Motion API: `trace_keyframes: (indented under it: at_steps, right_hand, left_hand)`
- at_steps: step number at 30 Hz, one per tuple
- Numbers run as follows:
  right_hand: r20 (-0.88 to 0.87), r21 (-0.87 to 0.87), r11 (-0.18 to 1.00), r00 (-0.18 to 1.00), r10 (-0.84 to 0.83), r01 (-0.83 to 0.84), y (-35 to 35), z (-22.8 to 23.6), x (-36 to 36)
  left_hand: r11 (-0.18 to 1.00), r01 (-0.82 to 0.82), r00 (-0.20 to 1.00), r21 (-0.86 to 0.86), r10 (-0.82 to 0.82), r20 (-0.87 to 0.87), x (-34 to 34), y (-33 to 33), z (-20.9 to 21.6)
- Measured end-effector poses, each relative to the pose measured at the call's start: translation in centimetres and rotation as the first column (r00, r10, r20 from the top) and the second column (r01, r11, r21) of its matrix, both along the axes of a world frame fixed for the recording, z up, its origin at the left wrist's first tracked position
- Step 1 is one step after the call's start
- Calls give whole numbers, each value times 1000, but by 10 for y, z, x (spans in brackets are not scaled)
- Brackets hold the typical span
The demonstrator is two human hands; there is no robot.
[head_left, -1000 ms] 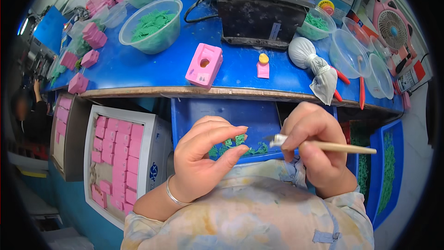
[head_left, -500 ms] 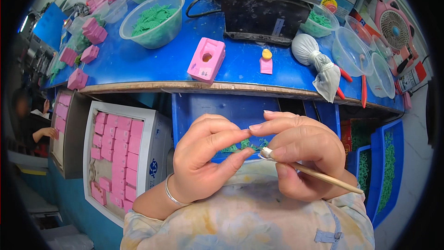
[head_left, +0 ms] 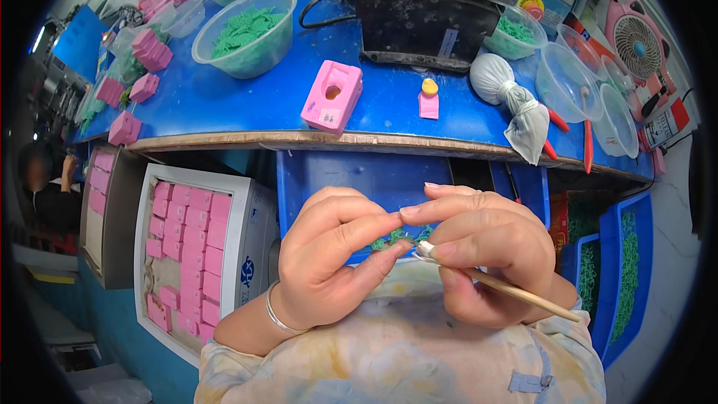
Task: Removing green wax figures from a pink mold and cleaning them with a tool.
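Above my lap my two hands meet at the fingertips. My right hand [head_left: 497, 251] is closed around a slim wooden-handled tool [head_left: 523, 295], whose wrapped, shiny front end points at my left thumb. My left hand [head_left: 333, 258] is bent in a pinch beside the tool's tip; what sits between its fingers, if anything, is too small to make out against green bits behind it. Beneath and beyond the hands is a blue tray [head_left: 329, 176] with small green pieces [head_left: 393, 239] in it.
On the blue bench stand a pink block with a hole [head_left: 333, 96], a small pink piece with a yellow top [head_left: 428, 97], a bowl of green pieces [head_left: 247, 37], a tied cloth pouch [head_left: 516, 105] and red-handled pliers [head_left: 588, 146]. A box of pink blocks [head_left: 191, 243] is left. Another person [head_left: 56, 187] sits far left.
My right hand and the tool have shifted slightly left, toward my left thumb. The other person at far left has raised a hand and leaned into view.
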State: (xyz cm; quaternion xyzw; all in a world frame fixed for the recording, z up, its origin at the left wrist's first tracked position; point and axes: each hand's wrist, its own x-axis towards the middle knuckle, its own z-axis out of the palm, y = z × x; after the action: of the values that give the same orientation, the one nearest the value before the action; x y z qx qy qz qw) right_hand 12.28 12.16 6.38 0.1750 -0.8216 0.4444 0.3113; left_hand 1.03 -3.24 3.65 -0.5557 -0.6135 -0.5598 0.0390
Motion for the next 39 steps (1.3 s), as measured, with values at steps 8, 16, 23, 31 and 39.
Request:
trace_keyframes:
  at_steps: [8, 16, 23, 31, 39]
  right_hand:
    - [-58, 4, 996, 995, -83, 84, -6, 0, -2]
    - [-9, -62, 998, 1000, -12, 11, -1, 2, -1]
    - [129, -123, 990, 989, 79, -63, 4, 12, 3]
    - [409, -165, 976, 891, 197, -140, 17, 34, -2]
    - [367, 111, 977, 921, 130, -182, 19, 42, -11]
  left_hand:
    - [999, -35, 996, -1, 35, -81, -1, 1, 0]
    - [1000, -12, 997, 1, 12, -75, -3, 0, 2]
    - [999, 32, 999, -32, -32, 2, -4, 1, 4]
    - [978, 166, 982, -126, -152, 113, -12, 0, 8]
    - [964, 203, 970, -174, -174, 168, -13, 3, 6]
